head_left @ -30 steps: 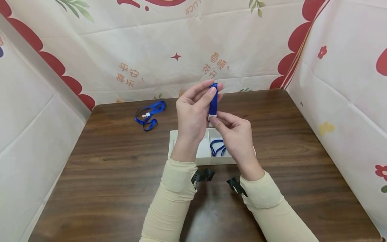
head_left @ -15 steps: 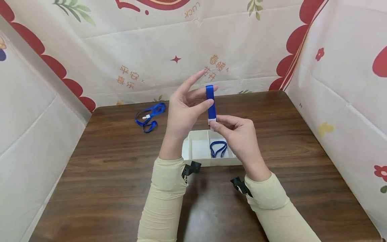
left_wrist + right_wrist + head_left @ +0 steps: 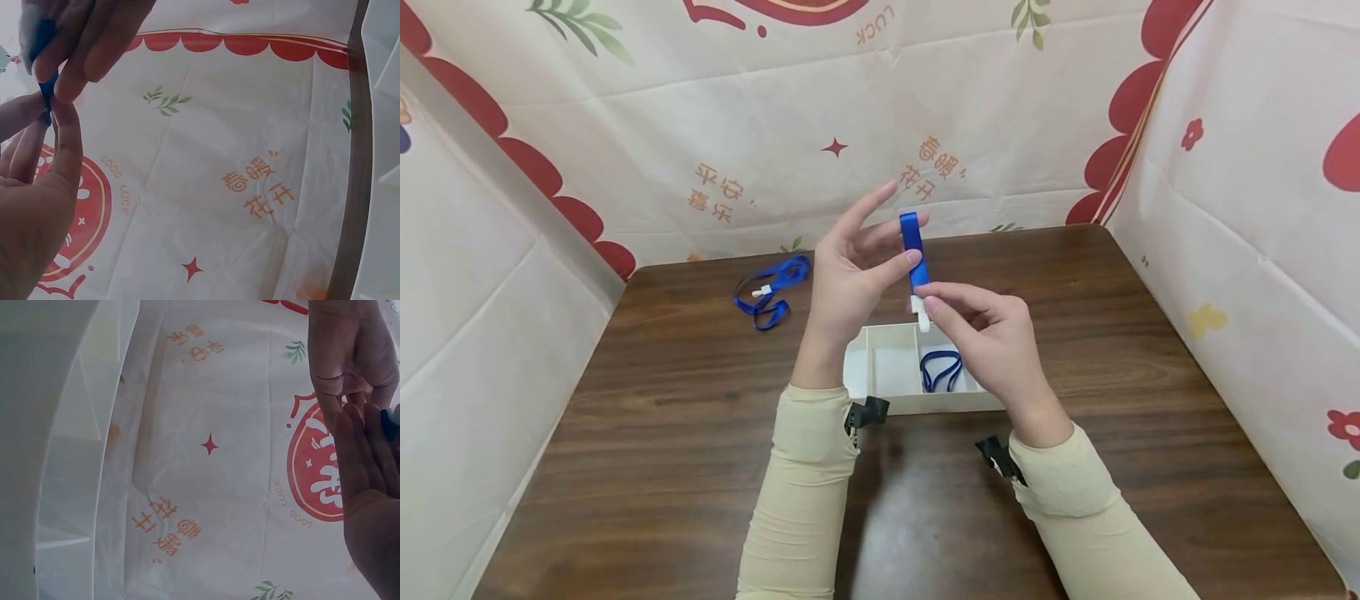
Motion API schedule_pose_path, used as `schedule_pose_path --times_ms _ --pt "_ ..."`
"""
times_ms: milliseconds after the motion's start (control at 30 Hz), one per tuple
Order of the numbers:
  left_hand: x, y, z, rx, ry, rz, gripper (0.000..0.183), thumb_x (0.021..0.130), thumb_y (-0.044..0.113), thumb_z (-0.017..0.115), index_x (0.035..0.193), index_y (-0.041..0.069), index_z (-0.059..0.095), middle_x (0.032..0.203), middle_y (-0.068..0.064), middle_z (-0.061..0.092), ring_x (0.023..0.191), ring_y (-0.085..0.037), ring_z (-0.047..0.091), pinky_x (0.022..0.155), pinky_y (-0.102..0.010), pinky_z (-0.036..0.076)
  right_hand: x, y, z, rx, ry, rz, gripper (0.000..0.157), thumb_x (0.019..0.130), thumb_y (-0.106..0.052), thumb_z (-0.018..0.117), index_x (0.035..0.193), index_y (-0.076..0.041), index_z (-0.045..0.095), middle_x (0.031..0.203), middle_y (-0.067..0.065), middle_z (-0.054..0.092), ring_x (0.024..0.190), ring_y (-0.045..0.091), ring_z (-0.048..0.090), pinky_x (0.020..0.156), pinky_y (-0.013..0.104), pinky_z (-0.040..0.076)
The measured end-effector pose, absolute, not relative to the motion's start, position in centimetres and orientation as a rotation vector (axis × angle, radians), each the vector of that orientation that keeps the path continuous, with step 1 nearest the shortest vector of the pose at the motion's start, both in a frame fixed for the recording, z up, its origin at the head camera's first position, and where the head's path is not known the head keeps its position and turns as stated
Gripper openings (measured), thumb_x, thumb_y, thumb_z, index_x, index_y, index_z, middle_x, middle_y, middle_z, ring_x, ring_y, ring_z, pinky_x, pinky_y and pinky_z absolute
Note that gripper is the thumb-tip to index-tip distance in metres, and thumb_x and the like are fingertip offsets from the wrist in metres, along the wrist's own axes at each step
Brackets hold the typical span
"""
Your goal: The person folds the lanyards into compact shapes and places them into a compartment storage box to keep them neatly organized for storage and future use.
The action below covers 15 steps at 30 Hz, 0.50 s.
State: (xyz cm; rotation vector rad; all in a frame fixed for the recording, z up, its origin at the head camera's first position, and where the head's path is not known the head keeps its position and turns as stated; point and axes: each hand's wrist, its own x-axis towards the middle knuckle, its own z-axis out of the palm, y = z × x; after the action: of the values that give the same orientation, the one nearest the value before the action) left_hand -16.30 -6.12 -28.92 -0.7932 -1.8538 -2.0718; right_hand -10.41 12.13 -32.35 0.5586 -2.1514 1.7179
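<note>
A folded blue lanyard (image 3: 911,233) with a white clip (image 3: 921,318) at its lower end is held above the table in the head view. My left hand (image 3: 848,271) pinches the upper strap between thumb and fingers, the index finger stretched out away from it. Just above the clip, my right hand (image 3: 992,337) pinches the lanyard with thumb and index finger. In the left wrist view the blue strap (image 3: 44,37) shows between the fingers. Only a bit of blue strap (image 3: 390,427) appears at the right wrist view's edge.
Below the hands stands a cream divided box (image 3: 925,403); a thin blue loop (image 3: 942,367) lies in one compartment. Another blue lanyard (image 3: 786,271) lies loosely heaped on the brown table (image 3: 662,417), to the left. A printed cloth (image 3: 760,125) hangs behind.
The left hand has shifted left and its index finger has lifted off the strap. The right fingers have moved up off the white clip onto the strap, so more clip shows.
</note>
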Motion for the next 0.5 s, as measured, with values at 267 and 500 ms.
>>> schedule_pose_path --times_ms 267,500 --pt "-16.31 -6.41 -28.79 -0.802 -1.866 -2.070 0.060 0.093 -0.008 0.075 0.150 0.002 0.056 0.136 -0.024 0.071 0.106 -0.022 0.074 0.081 -0.028 0.062 -10.85 12.18 -32.85 0.759 -2.008 1.674 0.032 0.091 0.014 0.071 0.120 0.003 0.077 0.111 0.008 0.083 0.085 0.004 0.072 0.074 0.017 0.059" --pt "-16.17 -6.43 -28.80 -0.775 -1.874 -2.083 0.055 0.094 -0.007 0.074 0.146 0.000 0.058 0.134 -0.023 0.072 0.104 -0.023 0.074 0.084 -0.029 0.063 -11.18 11.78 -33.26 0.900 -1.948 1.644 0.043 0.081 0.025 0.075 0.121 0.011 0.073 0.112 0.031 0.076 0.106 0.001 0.075 0.094 0.022 0.061"
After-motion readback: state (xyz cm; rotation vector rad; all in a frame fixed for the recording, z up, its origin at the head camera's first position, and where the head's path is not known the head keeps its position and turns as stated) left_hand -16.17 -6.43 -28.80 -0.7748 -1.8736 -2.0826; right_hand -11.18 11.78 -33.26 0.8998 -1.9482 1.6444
